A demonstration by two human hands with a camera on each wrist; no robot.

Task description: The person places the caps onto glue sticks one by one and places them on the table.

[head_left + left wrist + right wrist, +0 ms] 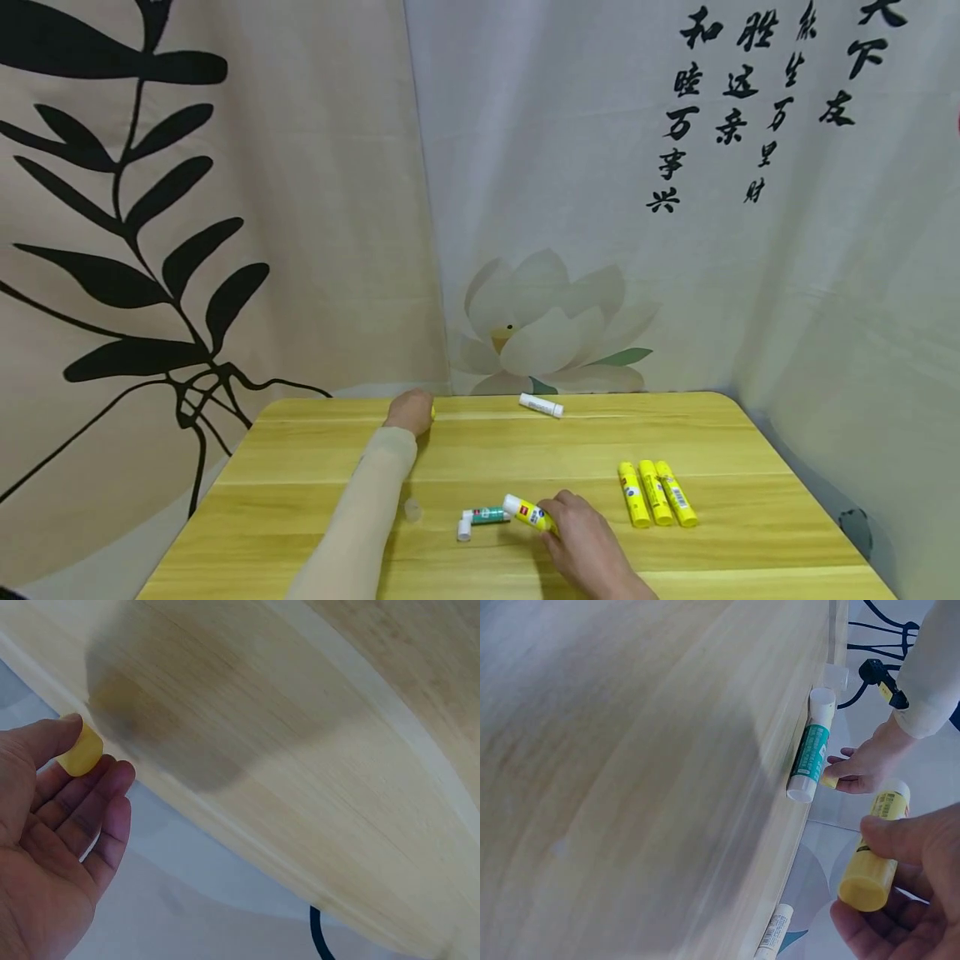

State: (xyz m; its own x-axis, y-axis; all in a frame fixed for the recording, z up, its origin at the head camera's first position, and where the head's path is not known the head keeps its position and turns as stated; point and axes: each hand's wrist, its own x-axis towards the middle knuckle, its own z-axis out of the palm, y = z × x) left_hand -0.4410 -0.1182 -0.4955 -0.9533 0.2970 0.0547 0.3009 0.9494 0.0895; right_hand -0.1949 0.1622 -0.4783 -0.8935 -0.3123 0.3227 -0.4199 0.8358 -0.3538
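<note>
My left hand is at the table's far edge and pinches a small yellow cap between thumb and fingers. My right hand grips a yellow glue stick by its lower body. This stick is tilted, its uncapped white end pointing left, above the table near the front. Just left of it, a green glue stick with white ends lies on its side. Beside that sits a small white cap. In the right wrist view the yellow stick is held between thumb and fingers.
Three yellow glue sticks lie side by side on the right of the wooden table. A white glue stick lies near the far edge. Behind stands a printed curtain with leaves, a lotus and black characters.
</note>
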